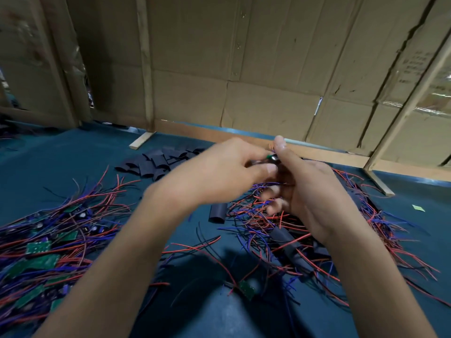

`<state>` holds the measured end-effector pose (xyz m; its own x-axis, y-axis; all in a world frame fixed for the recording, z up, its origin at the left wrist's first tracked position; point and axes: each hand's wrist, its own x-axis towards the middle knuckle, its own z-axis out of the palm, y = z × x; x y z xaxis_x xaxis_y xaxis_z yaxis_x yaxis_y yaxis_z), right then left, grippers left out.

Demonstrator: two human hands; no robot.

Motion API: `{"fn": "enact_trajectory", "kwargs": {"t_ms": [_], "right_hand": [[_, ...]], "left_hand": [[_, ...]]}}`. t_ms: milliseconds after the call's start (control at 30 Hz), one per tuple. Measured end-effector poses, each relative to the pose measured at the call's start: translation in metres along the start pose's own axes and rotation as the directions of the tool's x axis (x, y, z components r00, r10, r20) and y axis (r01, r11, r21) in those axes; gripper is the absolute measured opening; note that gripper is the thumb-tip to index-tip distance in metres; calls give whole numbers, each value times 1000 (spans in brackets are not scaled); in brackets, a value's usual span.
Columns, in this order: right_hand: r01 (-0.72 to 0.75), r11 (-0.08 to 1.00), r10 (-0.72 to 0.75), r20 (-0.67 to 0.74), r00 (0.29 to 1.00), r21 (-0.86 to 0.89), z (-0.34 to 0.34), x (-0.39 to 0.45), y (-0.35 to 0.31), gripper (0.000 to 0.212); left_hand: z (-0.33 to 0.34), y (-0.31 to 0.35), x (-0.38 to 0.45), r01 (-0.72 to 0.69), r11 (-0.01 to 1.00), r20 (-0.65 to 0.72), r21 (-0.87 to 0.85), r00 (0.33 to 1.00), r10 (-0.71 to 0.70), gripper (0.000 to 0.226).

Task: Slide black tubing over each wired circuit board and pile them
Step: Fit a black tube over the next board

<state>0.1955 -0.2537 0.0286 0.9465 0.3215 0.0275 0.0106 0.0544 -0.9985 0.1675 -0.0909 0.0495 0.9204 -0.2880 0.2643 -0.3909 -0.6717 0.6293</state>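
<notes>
My left hand [219, 172] and my right hand [307, 189] meet above the table's middle. Between them is a small wired circuit board [271, 158] with a green edge and a dark piece of tubing; the image is blurred there. My left fingers pinch it and my right fingers curl round it, thumb up. A heap of bare green boards with red and blue wires [46, 247] lies at the left. Cut black tubing pieces [156, 162] lie behind my left hand. A pile of tubed boards [288, 242] with wires spreads under my right hand.
The table has a dark teal cover [73, 152]. One loose tubing piece [217, 213] lies between my wrists, and a single bare board [246, 289] lies near the front. Cardboard walls [244, 69] with wooden strips close off the back. A small green scrap [418, 208] lies at the right.
</notes>
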Motion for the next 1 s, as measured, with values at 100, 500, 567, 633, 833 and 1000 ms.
{"fn": "enact_trajectory", "kwargs": {"t_ms": [100, 500, 567, 633, 833, 1000], "right_hand": [[57, 993, -45, -116, 992, 100, -8, 3, -2, 27], [299, 823, -164, -302, 939, 482, -46, -5, -31, 26], [273, 847, -154, -282, 947, 456, -49, -7, -33, 27], [246, 885, -151, -256, 955, 394, -53, -8, -33, 27], [148, 984, -138, -99, 985, 96, -53, -7, -29, 28], [139, 990, -139, -7, 990, -36, -51, -8, -25, 20]], "left_hand": [[16, -1, 6, -31, 999, 37, 44, 999, 30, 29], [66, -105, 23, 488, 759, 46, 431, 828, -559, 41], [70, -103, 26, 466, 786, 17, 405, 856, -517, 21], [73, -100, 30, 460, 789, 18, 406, 860, -510, 7], [62, -97, 26, 607, 780, 141, 148, 768, -625, 51], [45, -96, 21, 563, 712, 81, -420, 805, -588, 33]]}}
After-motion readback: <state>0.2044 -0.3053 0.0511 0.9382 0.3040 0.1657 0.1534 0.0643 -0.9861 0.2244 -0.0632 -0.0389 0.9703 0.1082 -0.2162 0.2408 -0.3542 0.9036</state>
